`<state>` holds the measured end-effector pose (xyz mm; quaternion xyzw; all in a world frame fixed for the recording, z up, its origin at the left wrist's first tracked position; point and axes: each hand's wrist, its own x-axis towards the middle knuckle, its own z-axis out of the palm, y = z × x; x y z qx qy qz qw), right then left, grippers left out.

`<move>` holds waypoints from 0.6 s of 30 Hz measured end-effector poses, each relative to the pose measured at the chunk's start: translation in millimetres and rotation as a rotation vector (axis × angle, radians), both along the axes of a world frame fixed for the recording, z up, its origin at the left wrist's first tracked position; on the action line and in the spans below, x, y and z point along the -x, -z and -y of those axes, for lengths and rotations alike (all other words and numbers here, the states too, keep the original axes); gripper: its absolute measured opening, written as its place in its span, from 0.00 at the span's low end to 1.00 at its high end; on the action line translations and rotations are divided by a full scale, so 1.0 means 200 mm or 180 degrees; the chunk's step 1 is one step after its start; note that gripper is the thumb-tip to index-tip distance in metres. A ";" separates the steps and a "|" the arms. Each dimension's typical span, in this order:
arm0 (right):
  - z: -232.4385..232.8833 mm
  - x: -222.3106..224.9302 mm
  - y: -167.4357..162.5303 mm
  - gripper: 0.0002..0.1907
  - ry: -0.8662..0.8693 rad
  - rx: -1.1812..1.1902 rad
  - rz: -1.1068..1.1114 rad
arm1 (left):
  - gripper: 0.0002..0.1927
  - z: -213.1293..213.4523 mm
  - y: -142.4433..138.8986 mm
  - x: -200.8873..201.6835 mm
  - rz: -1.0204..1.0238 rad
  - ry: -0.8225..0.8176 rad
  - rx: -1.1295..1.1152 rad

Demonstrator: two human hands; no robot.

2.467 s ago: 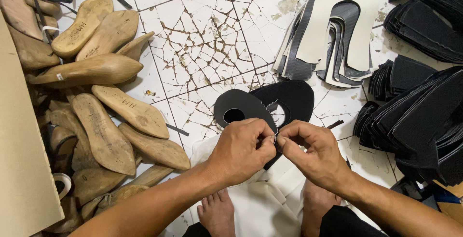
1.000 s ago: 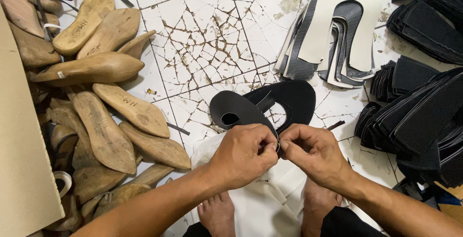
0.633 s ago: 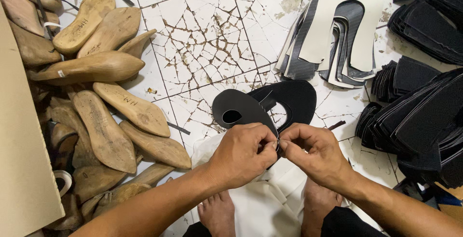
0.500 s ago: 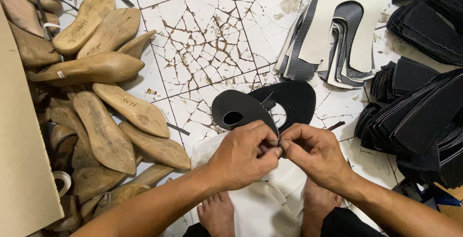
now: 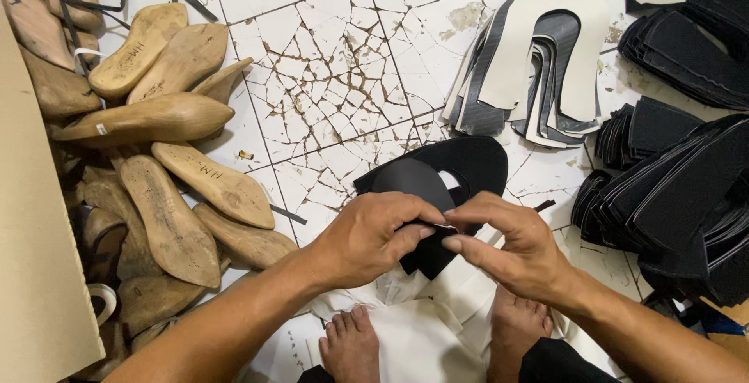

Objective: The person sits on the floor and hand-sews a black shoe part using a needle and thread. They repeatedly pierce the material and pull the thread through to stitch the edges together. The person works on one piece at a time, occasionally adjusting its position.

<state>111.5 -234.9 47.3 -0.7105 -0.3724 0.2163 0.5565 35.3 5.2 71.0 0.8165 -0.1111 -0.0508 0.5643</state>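
A black cut shoe upper piece (image 5: 449, 176), curved with an oval opening, is held over the cracked white tile floor (image 5: 328, 79). My left hand (image 5: 370, 235) pinches its near edge from the left. My right hand (image 5: 507, 242) pinches the same edge from the right, fingertips almost touching the left ones. The lower part of the piece is hidden behind both hands. Under them lie white sheet pieces (image 5: 413, 328) and my bare feet (image 5: 351, 344).
A heap of wooden shoe lasts (image 5: 156, 157) fills the left side beside a tan cardboard sheet (image 5: 35, 258). White and grey U-shaped cut pieces (image 5: 538, 63) lie at the upper right. Stacks of black cut pieces (image 5: 686, 196) crowd the right edge.
Both hands stay pinched together on the black piece. The piece has shifted slightly in my grip, and my fingers have worked along its edge.
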 end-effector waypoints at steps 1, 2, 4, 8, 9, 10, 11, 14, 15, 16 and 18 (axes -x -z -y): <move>-0.01 0.00 0.00 0.10 0.0011 0.0082 -0.0195 | 0.10 -0.01 -0.01 -0.01 0.0064 0.0034 0.0022; -0.01 0.00 0.00 0.08 -0.0022 0.0161 -0.0248 | 0.09 -0.02 -0.03 -0.01 0.0078 0.0078 -0.0049; 0.01 0.01 0.02 0.06 -0.0100 0.0319 -0.0350 | 0.09 -0.02 -0.05 -0.02 0.0108 0.0155 -0.0194; 0.05 0.04 0.08 0.08 0.0000 0.0529 -0.1172 | 0.09 -0.02 -0.09 -0.03 -0.0120 0.0482 -0.0256; 0.04 0.05 0.11 0.10 0.0147 0.0333 -0.1749 | 0.10 -0.03 -0.09 -0.04 -0.0184 0.0491 -0.0154; 0.05 0.05 0.13 0.11 0.0300 0.0137 -0.2327 | 0.12 -0.03 -0.10 -0.05 -0.0252 0.0500 -0.0046; 0.05 0.06 0.14 0.11 0.0363 -0.0008 -0.2478 | 0.11 -0.02 -0.10 -0.05 0.0218 0.0277 -0.0171; 0.04 0.04 0.18 0.11 0.0710 -0.0164 -0.2512 | 0.11 0.02 -0.12 -0.03 0.1260 -0.0395 -0.0653; 0.04 0.04 0.18 0.11 0.0949 -0.0012 -0.2272 | 0.12 0.05 -0.13 0.00 0.1331 -0.0617 -0.0868; 0.05 0.04 0.18 0.10 0.1198 0.0140 -0.2029 | 0.13 0.08 -0.13 0.02 0.1404 -0.0830 -0.1077; 0.05 0.04 0.16 0.10 0.1173 0.0060 -0.2046 | 0.15 0.12 -0.12 0.05 0.0813 -0.0736 -0.0715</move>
